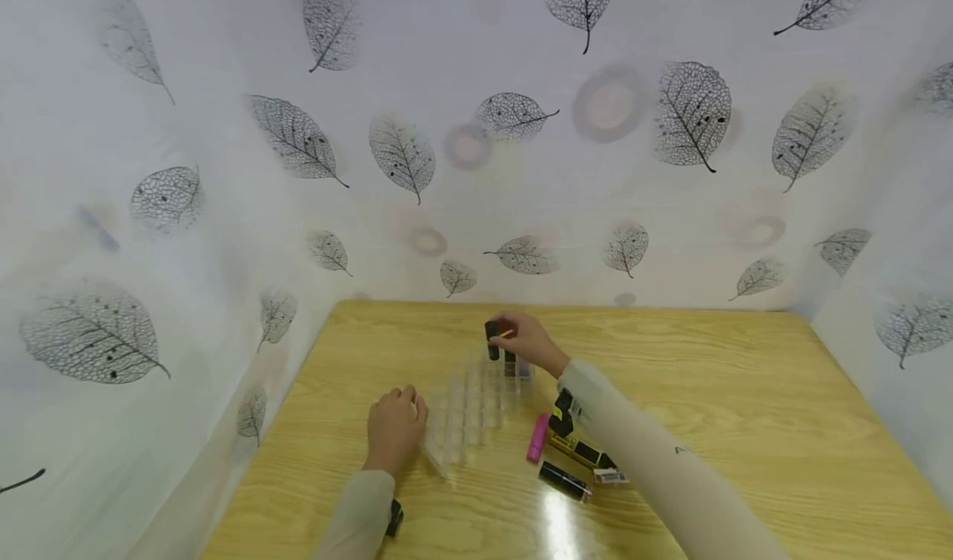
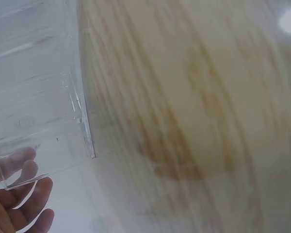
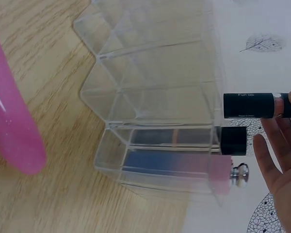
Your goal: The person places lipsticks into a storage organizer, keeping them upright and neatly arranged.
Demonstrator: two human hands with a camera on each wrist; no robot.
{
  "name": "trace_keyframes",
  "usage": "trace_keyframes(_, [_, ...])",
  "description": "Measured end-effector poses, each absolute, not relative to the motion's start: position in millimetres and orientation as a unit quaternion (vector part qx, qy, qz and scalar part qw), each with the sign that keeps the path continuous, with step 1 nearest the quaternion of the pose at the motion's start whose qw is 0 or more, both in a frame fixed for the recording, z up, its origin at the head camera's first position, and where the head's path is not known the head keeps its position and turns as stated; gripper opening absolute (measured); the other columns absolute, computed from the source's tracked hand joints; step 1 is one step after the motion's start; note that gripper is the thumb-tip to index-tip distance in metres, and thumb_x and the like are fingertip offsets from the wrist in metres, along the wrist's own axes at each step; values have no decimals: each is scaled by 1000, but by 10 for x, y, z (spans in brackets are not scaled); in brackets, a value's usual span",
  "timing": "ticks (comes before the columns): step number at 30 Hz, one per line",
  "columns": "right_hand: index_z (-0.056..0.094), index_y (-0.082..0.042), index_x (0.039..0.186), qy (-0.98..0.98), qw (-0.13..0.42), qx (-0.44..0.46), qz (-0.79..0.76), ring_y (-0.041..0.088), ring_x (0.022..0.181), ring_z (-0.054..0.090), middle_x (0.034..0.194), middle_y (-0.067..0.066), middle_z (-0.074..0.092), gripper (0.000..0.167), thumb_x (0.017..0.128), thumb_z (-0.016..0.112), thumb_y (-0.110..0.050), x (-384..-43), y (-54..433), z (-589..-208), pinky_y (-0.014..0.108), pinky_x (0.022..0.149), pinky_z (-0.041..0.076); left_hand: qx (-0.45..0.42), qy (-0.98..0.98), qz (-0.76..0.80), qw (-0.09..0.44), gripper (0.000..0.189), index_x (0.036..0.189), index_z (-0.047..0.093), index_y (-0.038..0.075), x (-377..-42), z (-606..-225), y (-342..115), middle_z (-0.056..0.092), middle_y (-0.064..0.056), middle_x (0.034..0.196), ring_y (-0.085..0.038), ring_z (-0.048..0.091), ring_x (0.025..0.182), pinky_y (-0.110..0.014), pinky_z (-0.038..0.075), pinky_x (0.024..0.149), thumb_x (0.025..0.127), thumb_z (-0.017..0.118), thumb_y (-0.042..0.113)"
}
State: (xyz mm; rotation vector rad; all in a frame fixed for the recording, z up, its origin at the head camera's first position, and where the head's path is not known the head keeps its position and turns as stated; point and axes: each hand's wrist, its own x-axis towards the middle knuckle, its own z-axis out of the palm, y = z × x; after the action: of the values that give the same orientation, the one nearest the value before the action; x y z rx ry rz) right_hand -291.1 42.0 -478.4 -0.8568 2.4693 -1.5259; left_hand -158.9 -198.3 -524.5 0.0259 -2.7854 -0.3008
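Note:
My right hand [image 1: 527, 338] pinches a black lipstick tube [image 3: 248, 105] between thumb and fingers, over the top of a clear plastic lipstick organizer [image 3: 150, 63]. The tube carries white lettering and a paler band near the fingertips. Two end compartments are filled: one with another black lipstick [image 3: 233, 141], the other with a blue-and-pink tube [image 3: 184, 164] topped by a silver knob. On the organizer's left side, my left hand [image 1: 397, 428] grips its corner. Some of those fingers [image 2: 38, 201] show through the clear plastic in the left wrist view.
Right of the organizer, a bright pink tube [image 1: 537, 437] lies on the wooden table [image 1: 715, 386]. Near it are a black tube [image 1: 563, 481], a gold-and-black tube [image 1: 584, 452] and a small white-labelled item [image 1: 610, 476], partly by the right sleeve. Leaf-printed cloth [image 1: 462, 204] hangs behind.

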Motion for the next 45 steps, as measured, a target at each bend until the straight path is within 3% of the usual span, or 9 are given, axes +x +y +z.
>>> trace_keyframes(14, [62,-2,110,836,69,-283,-466,25,98,63,105,15,66,21,90,60,-7,-2909,462,-4879,30,85,53,10,-979,-101,179,18,75,59,9,-1581,-5233,-1961,58,-7,68,-24,54,58,-40,44,54,89,55,21])
trace_keyframes(23, [62,1,111,827,42,-276,-488,29,98,63,106,18,66,22,89,60,-6,-2820,606,-4743,36,87,53,6,-977,-98,190,18,74,59,9,-1578,-5227,-1953,57,-6,66,-22,53,56,-38,43,51,88,56,20])
trace_keyframes(31, [62,-1,110,831,9,-294,-473,28,97,64,105,16,67,22,90,61,-10,-2588,865,-4561,37,87,53,1,-973,-91,212,17,74,60,8,-1589,-5247,-1961,57,-7,65,-23,53,54,-38,43,50,86,58,19])
trace_keyframes(37, [62,0,111,836,15,-310,-453,26,96,64,104,15,67,24,90,60,-11,-2339,1114,-4509,37,87,53,-5,-969,-85,232,15,73,60,7,-1595,-5255,-1967,57,-8,63,-23,52,52,-38,43,49,85,60,17])
trace_keyframes(45, [63,-9,108,857,21,-321,-403,19,93,64,102,6,68,19,90,61,-13,-1981,1485,-4533,37,85,53,-9,-969,-85,232,16,73,60,8,-1600,-5281,-1965,57,-8,63,-23,52,51,-38,43,48,86,59,18])
